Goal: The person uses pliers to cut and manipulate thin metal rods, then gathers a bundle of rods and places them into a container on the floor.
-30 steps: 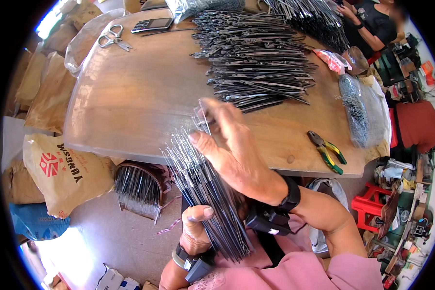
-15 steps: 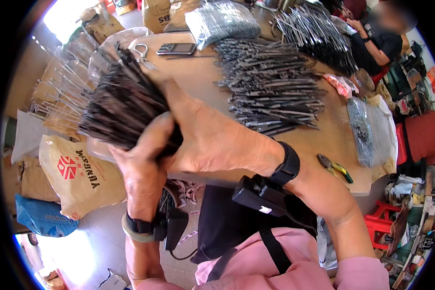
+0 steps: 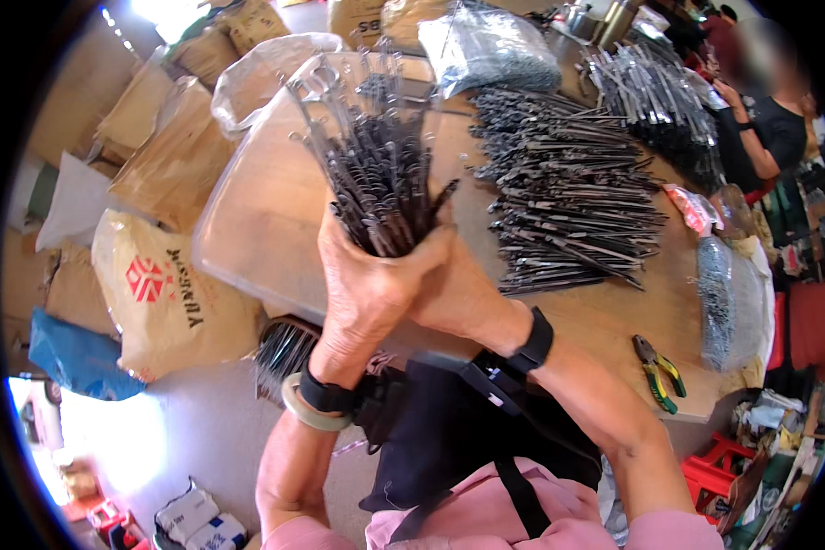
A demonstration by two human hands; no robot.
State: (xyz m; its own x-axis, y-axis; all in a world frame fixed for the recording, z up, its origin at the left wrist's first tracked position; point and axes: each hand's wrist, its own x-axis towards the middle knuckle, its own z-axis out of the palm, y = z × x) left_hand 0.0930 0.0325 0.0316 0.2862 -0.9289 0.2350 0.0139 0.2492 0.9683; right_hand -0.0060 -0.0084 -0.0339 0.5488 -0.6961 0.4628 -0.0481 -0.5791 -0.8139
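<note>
My left hand [image 3: 367,280] and my right hand [image 3: 458,280] are wrapped together around the lower part of a bundle of thin dark rods [image 3: 380,188]. The bundle stands nearly upright above the near part of the table, its upper end fanning out into wires with small loops. Its lower end is hidden by my palms. On the table [image 3: 266,215], right of the bundle, lies a wide pile of similar dark rods [image 3: 573,202]. Pliers [image 3: 655,371] with green and yellow handles rest near the table's right front edge.
Behind the pile sits a clear bag of grey pieces [image 3: 495,50], with another rod pile [image 3: 660,101] farther right. A second clear bag [image 3: 729,302] lies at the right edge. A tan sack [image 3: 170,302] stands left. A co-worker [image 3: 770,128] sits at the far right.
The bundle has swung from lying tilted at the left to nearly upright and moved right, both hands still around it. The view has shifted, so the table contents appear farther right and lower.
</note>
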